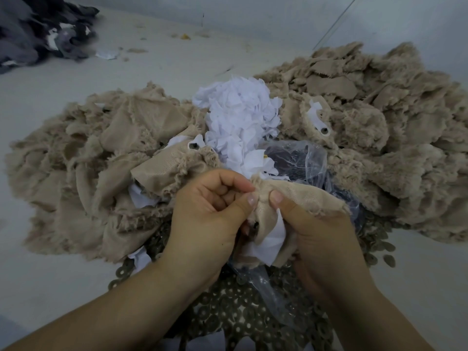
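Observation:
A small beige furry fabric piece [298,196] with a white lining patch [268,239] is held up between both hands at the centre of the view. My left hand [210,214] pinches its upper left edge between thumb and curled fingers. My right hand [321,239] grips the piece from below and the right, thumb pressed on the fabric right beside the left thumb. A dark round part peeks out under the fabric between the hands.
Beige furry fabric pieces lie heaped on the left [88,178] and on the right [379,138]. A mound of white patches [240,117] and a clear plastic bag [298,158] sit between them. Several dark washers [240,312] lie under my wrists. Dark cloth [38,29] lies far left.

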Motion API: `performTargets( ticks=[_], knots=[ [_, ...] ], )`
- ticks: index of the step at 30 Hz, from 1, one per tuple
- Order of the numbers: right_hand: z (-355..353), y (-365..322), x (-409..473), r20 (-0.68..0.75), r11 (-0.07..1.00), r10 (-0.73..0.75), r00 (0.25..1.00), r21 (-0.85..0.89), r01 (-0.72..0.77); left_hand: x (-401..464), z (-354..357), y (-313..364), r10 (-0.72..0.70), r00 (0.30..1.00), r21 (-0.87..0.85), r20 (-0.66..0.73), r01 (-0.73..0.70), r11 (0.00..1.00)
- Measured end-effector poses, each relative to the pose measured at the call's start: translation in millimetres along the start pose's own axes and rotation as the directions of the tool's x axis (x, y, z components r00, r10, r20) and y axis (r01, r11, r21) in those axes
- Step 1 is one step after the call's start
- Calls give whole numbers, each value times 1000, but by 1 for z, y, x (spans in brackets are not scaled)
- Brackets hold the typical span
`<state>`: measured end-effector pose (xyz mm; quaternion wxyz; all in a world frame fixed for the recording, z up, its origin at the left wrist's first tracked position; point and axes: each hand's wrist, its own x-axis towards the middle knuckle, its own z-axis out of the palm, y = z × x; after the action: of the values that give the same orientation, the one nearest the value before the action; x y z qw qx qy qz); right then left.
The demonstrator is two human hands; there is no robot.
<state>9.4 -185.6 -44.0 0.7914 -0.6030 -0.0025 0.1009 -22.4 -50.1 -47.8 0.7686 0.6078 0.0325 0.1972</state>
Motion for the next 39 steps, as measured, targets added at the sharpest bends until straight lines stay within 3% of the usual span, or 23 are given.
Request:
performTargets(
  ticks=[4, 10, 17, 23, 27, 39],
  knots=[
    [-2, 2, 1, -6, 993, -50, 999, -106, 49, -1, 0, 0, 67, 998, 88, -10, -66, 994],
    [-2, 1, 1, -9, 971, -135, 991, -199, 130, -1, 1, 3, 86, 996, 87, 9, -86, 992],
    [0, -2, -1, 4, 959, -186, 983, -215, 183, -2, 1, 1, 105, 994, 127, 11, -106, 986],
    [-2, 0, 0, -28, 915, -264, 964, -323, 241, -4, 3, 0, 201, 979, 274, 40, -204, 940],
    [-3, 4, 1, -34, 936, -202, 979, -300, 183, -6, 3, -3, 210, 977, 307, 40, -212, 928],
    [-3, 2, 2, -30, 971, -75, 997, -231, 66, -4, 2, -2, 53, 997, 221, 62, -66, 973]
  ],
)
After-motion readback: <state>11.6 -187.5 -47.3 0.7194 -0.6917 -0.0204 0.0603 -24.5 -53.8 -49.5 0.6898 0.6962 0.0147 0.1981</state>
